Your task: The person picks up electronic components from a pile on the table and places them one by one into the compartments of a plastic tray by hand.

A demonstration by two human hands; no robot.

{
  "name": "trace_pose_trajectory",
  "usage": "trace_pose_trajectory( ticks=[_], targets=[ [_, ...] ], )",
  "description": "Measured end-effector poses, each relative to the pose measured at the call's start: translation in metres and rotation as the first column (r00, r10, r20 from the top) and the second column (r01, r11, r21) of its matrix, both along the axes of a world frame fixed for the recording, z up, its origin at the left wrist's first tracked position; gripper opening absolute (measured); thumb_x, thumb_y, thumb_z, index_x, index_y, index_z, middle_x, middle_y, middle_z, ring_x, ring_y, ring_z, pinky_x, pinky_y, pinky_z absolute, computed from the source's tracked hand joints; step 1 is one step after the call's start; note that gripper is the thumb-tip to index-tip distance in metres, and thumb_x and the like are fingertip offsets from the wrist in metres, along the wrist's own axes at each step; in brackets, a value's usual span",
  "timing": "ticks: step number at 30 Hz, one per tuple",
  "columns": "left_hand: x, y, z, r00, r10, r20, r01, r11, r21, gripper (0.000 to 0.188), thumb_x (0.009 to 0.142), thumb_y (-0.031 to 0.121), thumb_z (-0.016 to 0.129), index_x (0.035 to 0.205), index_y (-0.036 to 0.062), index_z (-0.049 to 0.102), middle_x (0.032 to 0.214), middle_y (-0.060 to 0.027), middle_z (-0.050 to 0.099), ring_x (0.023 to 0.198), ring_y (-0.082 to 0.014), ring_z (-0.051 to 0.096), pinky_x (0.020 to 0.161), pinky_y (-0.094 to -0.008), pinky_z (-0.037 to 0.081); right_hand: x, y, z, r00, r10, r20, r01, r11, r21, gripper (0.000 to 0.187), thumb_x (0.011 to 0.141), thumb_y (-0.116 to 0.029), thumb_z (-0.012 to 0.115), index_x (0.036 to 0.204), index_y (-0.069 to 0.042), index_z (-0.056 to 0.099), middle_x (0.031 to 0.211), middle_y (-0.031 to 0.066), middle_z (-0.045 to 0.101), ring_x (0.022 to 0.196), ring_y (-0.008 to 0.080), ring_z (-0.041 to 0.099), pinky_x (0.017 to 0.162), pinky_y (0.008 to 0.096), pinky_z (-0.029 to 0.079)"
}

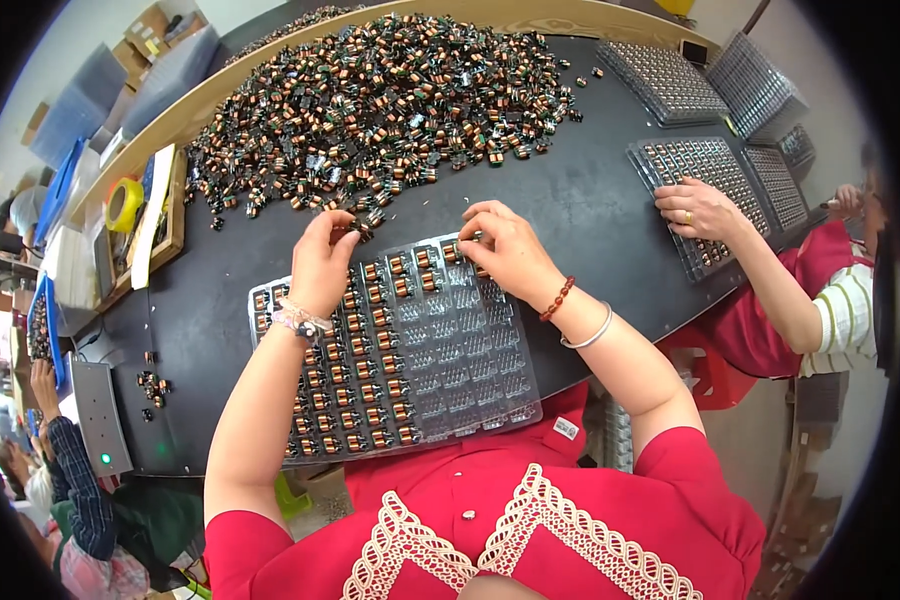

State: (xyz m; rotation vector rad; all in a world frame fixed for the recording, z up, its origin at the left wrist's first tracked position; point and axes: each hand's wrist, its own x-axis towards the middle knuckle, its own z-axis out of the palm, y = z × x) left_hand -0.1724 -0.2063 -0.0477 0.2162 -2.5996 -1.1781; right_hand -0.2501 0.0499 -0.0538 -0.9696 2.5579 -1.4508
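Observation:
A clear plastic tray (470, 385) with rows of pockets lies in front of me. Its left columns hold small copper-wound coils (355, 395); most pockets on the right show bare plastic. At the tray's far edge, my right hand (513, 256) pinches a copper-wound coil (451, 252) at the top row, the contact partly hidden by the fingers. My left hand (322, 262) is over the tray's far left part, its thumb and fingertips closed around a coil (363, 230) at the near edge of a big heap of coils (380, 110).
Other filled trays (705, 175) lie at the right, where a co-worker's hand (692, 205) rests on one. Stacked clear trays (755, 85) stand behind. At left are a wooden box (170, 235) with yellow tape (123, 205), a grey metal box (100, 415) and some loose coils (153, 385).

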Motion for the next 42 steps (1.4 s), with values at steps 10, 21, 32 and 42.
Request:
trace_pose_trajectory(
  ticks=[10,21,32,42],
  targets=[
    [0.012,0.079,0.029,0.964,-0.224,0.142,0.176,0.94,0.292,0.039,0.082,-0.004,0.06,0.12,0.0061,0.059,0.084,-0.0103,0.062,0.082,-0.021,0.066,0.076,-0.0295,0.052,0.004,0.013,0.006,0.948,0.126,-0.293,-0.101,0.99,0.098,0.01,0.08,-0.01,0.067,0.088,-0.003,0.067,0.093,0.0098,0.066,0.081,0.0275,0.066,0.072,0.0376,0.053],
    [0.017,0.116,0.01,0.928,-0.371,-0.036,0.272,0.739,-0.616,0.003,0.072,0.007,0.059,0.074,0.0081,0.06,0.079,-0.0087,0.058,0.076,-0.0253,0.061,0.066,-0.0374,0.051,0.024,0.042,0.016,0.985,0.068,-0.161,-0.073,0.997,-0.025,0.019,0.076,-0.008,0.073,0.094,-0.004,0.069,0.096,0.0088,0.07,0.079,0.0239,0.067,0.068,0.0313,0.053],
    [-0.013,0.008,0.008,0.997,-0.07,-0.02,0.05,0.861,-0.507,0.021,0.08,0.0,0.06,0.1,0.0058,0.067,0.098,-0.0121,0.067,0.096,-0.0322,0.059,0.087,-0.0389,0.047,0.029,0.048,-0.002,0.942,0.177,-0.284,-0.185,0.983,-0.004,0.012,0.075,-0.01,0.074,0.086,-0.008,0.071,0.095,0.0041,0.069,0.081,0.0218,0.062,0.072,0.0315,0.051],
    [-0.013,-0.008,0.014,0.966,-0.243,0.086,0.255,0.858,-0.445,0.023,0.072,0.004,0.069,0.095,0.0067,0.069,0.098,-0.006,0.067,0.1,-0.0271,0.056,0.091,-0.0378,0.046,-0.041,0.031,0.0,0.918,-0.049,-0.395,0.096,0.99,0.1,0.026,0.081,-0.012,0.068,0.106,-0.01,0.064,0.113,0.0115,0.059,0.105,0.0307,0.057,0.087,0.0396,0.049]
  ],
)
